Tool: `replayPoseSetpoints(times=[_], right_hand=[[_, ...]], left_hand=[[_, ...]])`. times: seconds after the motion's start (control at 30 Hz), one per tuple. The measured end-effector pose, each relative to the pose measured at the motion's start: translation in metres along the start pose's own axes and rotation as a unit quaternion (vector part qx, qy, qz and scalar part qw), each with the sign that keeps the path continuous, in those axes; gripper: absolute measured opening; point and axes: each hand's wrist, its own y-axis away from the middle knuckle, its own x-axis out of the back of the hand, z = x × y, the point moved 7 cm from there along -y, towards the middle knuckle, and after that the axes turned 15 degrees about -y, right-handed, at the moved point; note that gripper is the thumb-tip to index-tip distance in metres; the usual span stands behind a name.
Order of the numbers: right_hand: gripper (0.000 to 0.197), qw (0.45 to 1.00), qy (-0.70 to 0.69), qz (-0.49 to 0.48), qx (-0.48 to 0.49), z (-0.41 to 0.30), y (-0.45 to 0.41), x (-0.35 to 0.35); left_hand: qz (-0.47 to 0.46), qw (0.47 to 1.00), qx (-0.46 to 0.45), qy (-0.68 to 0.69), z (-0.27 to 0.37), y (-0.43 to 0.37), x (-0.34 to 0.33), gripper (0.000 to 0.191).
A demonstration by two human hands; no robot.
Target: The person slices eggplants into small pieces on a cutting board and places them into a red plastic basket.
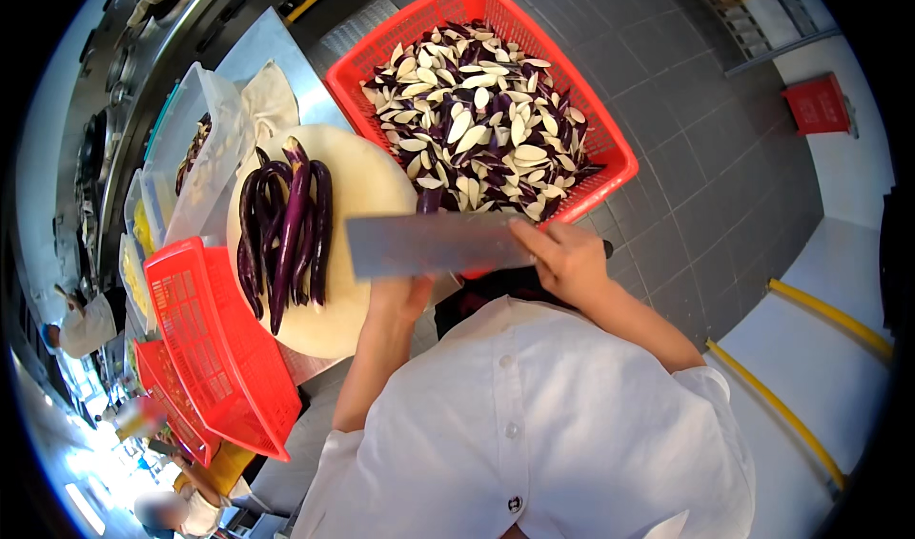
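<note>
My right hand (572, 260) grips a wide steel cleaver (436, 246), its blade pointing left with the flat side facing up. Below the blade lies my left hand (402, 296), its fingers mostly hidden by the steel. A purple eggplant (429, 200) sticks out beyond the blade's far edge, in line with that hand; the grip itself is covered. Past the cleaver, a red plastic basket (615, 189) holds a heap of eggplant slices (479, 117) with pale cut faces. Several whole eggplants (289, 231) lie side by side on a round cutting board (357, 174), left of the cleaver.
A crumpled cloth (270, 99) and a clear plastic bin (214, 139) sit on the steel table (268, 42) beside the board. Red baskets (236, 367) stand at lower left. Other people work in the left background. A yellow rail (779, 414) runs along the right.
</note>
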Motion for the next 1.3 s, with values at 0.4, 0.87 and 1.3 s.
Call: replayPoseSetpoints(times=[0.4, 0.87, 1.3], right_hand=[[0.048, 0.993, 0.032, 0.002, -0.116, 0.041, 0.019, -0.007], [0.025, 0.972, 0.039, -0.009, -0.232, 0.081, 0.027, -0.008], [0.023, 0.927, -0.113, 0.016, -0.357, 0.114, 0.051, -0.016]], left_hand=[[0.044, 0.998, 0.014, -0.029, 0.014, 0.0, -0.016, 0.022], [0.016, 0.977, -0.066, -0.203, 0.027, -0.012, -0.02, 0.049], [0.442, 0.469, -0.224, -0.731, 0.128, 0.025, 0.138, 0.026]])
